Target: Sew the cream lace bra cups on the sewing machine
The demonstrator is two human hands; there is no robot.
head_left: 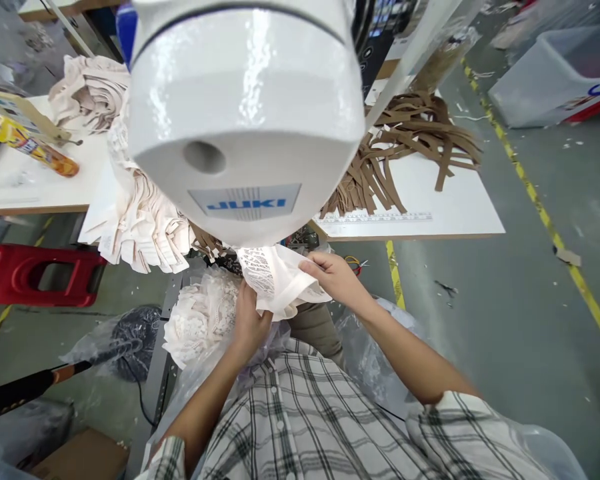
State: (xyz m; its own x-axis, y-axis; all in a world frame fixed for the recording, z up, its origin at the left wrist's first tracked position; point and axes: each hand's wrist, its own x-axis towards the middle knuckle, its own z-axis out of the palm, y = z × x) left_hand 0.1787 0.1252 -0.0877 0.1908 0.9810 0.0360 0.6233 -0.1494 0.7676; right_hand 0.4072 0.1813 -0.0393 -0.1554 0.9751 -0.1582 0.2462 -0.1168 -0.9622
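Note:
A pale pink lace-trimmed fabric piece (283,279) is stretched between my two hands, just below the white head of a JUKI sewing machine (250,127). My left hand (250,313) grips its lower left side, fingers partly hidden by the cloth. The right edge is pinched between thumb and fingers of my right hand (334,275). The machine head hides the needle area and the far end of the piece. A heap of white lace pieces (200,320) lies against my left forearm.
Layered pale fabric pieces (143,227) hang over the table's left part. Brown strips (410,143) lie on the white tabletop (460,207) by a ruler (380,217). Left are a drink bottle (35,147) and a red stool (40,273). Small snips (357,265) show beyond my right hand.

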